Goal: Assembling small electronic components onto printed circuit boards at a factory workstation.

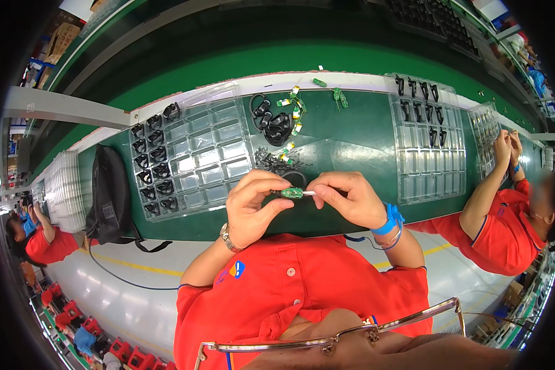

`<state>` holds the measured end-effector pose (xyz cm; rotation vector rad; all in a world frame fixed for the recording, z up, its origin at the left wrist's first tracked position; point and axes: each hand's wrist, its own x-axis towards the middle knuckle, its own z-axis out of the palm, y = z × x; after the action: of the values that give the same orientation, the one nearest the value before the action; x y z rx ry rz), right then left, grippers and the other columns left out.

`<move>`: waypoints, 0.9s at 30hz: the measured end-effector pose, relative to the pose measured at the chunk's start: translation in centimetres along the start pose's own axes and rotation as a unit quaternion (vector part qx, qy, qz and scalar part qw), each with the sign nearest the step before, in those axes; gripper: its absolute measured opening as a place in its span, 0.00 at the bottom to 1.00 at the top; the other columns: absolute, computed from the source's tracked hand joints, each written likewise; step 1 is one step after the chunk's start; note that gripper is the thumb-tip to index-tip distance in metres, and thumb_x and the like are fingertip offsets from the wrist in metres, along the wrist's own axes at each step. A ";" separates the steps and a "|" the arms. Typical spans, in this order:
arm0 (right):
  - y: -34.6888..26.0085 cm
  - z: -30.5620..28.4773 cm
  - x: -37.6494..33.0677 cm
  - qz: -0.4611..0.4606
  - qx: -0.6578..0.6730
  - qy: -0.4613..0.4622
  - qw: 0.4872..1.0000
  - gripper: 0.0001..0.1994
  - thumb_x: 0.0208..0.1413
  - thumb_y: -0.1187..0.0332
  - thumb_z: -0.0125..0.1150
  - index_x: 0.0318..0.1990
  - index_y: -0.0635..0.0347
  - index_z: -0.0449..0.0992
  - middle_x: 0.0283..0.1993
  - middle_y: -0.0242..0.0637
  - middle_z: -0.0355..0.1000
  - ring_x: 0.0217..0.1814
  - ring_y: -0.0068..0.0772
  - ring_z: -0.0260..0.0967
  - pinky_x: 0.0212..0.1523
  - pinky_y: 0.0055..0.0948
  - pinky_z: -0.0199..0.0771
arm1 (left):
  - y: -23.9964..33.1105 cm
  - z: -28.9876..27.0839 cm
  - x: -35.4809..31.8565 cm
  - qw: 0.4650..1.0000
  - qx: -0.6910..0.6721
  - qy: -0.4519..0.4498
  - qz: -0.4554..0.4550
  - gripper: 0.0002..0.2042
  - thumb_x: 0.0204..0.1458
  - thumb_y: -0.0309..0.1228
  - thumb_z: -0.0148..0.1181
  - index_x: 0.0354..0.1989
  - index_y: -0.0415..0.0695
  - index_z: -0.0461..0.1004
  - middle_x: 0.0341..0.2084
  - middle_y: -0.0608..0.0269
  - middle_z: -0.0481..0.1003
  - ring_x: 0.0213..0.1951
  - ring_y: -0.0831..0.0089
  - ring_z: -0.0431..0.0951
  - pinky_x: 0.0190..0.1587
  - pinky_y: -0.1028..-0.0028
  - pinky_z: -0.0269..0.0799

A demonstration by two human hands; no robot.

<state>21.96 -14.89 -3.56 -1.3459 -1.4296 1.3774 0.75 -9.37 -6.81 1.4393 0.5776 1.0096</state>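
Observation:
Over the near edge of the green bench, my left hand [256, 200] pinches a small green circuit board [291, 192] between thumb and fingers. From the right, my right hand [345, 197] closes on a thin pale piece [309, 193] that meets the board's right end; what exactly it is, I cannot make out. A dark part shows by the board's left end, mostly behind my fingers. Just beyond my hands lie a heap of small black parts [276, 161] and a dark round thing [293, 179]. A blue strap [391, 219] circles my right wrist.
To the left stands a clear compartment tray [197, 139] with black hook-shaped parts, and a black bag [110, 197] beyond it. Black curved pieces [277, 126] and several green boards [340, 97] lie ahead. Another clear tray [428, 157] sits right, near a co-worker's hands [505, 145].

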 end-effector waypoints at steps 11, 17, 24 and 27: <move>1.0 0.1 0.0 0.067 0.126 -0.018 0.990 0.06 0.58 0.74 0.55 0.39 0.65 0.77 0.27 0.31 0.72 0.29 0.16 0.66 0.26 0.16 0.64 | -0.1 0.4 0.2 0.999 -0.025 0.001 0.047 0.14 0.42 0.13 0.64 0.40 0.34 0.75 0.39 0.56 0.72 0.40 0.69 0.77 0.41 0.75 0.75; 1.8 0.3 0.1 0.039 0.158 -0.020 0.986 0.06 0.59 0.74 0.55 0.39 0.65 0.76 0.28 0.31 0.72 0.28 0.16 0.65 0.26 0.17 0.64 | 0.2 0.4 0.1 1.000 0.008 0.011 0.013 0.12 0.44 0.13 0.62 0.40 0.33 0.75 0.39 0.55 0.71 0.40 0.68 0.77 0.43 0.73 0.76; 0.1 -1.0 -0.1 0.019 0.009 0.004 1.000 0.09 0.50 0.74 0.64 0.41 0.62 0.77 0.27 0.31 0.71 0.28 0.16 0.65 0.25 0.18 0.63 | 0.2 0.1 0.5 1.000 0.013 0.023 0.009 0.11 0.46 0.13 0.62 0.40 0.34 0.75 0.39 0.56 0.71 0.40 0.70 0.76 0.42 0.75 0.75; -0.5 -0.9 0.1 -0.049 -0.085 0.062 0.993 0.13 0.44 0.73 0.70 0.40 0.60 0.78 0.30 0.32 0.72 0.28 0.18 0.67 0.23 0.19 0.63 | 0.4 0.3 0.3 1.000 0.011 0.028 -0.002 0.09 0.48 0.15 0.61 0.38 0.34 0.74 0.38 0.55 0.71 0.40 0.68 0.75 0.43 0.73 0.73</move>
<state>22.73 -14.57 -2.97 -1.4213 -1.5357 1.1105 1.07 -9.33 -6.31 1.4322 0.6336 1.0459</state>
